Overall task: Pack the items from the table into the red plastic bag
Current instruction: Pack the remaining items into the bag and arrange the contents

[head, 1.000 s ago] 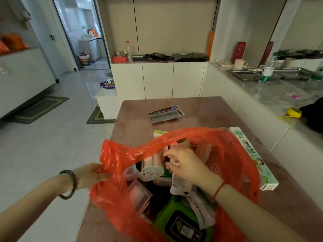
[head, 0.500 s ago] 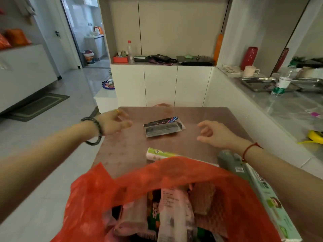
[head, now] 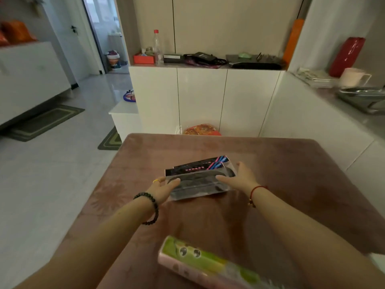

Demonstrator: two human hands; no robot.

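Packets [head: 200,178], the flat stack now being collected, lie near the middle of the table [head: 291,174], bracketed by both hands. Left hand [head: 163,187], open with fingers extended, touches the stack's near-left corner; a yellow ring and a dark beaded bracelet [head: 149,207] mark this arm. Right hand [head: 239,178], likewise open and spread, rests against the right edge, its wrist tied with a red string [head: 257,189]. Neither hand has closed on the stack, so the lift appears not yet begun. Top packet: glossy clear film over a dark content; beneath it, a black card with pink and blue print, both thin, rectangular and probably slippery. Nearer the viewer lies a long box [head: 200,261] in green and pink with a cartoon face, stiff-edged, still unpacked. Table surface: smooth, reddish-brown, faintly patterned. Red plastic bag: not in view, so its fill cannot be judged; at least these two lots remain, suggesting a late but unfinished stage
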